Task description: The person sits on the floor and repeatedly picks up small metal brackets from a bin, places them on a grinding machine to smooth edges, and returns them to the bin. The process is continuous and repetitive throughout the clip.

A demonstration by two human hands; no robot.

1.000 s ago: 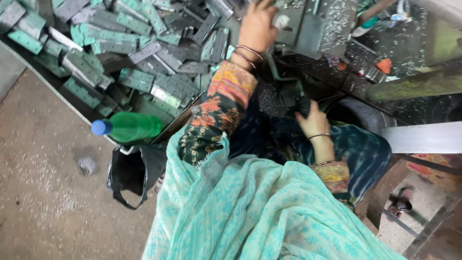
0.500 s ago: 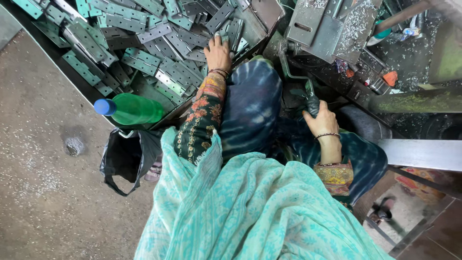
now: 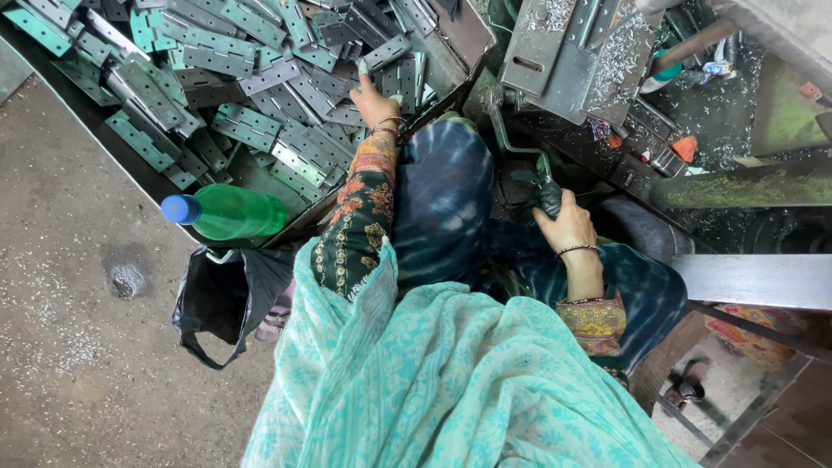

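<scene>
Hinge plates, grey-green and flat with punched holes, lie heaped in a metal tray, and the left hand rests on top of the heap near the tray's inner corner. Its grip is loose: the fingers stretch forward and press down on one plate, touching it without closing round it. Bangles sit at the wrist just behind, followed by a flower-patterned sleeve.

The right hand is clenched round the dark handle of a green lever, which rises from the grip up toward a grey metal press dusted with bright shavings. A thin bangle circles this wrist too.

Between the two grips lies the person's knee in dark blue tie-dyed cloth, and below both spreads a turquoise patterned shawl.

Out beyond the left grip, at the tray's near edge, a green plastic bottle with a blue cap lies on its side, its cap pointing away from the hand. Just below the bottle a black bag sits open on the concrete floor. Beyond the right grip, metal shavings are scattered round the press, with an orange piece among them.
</scene>
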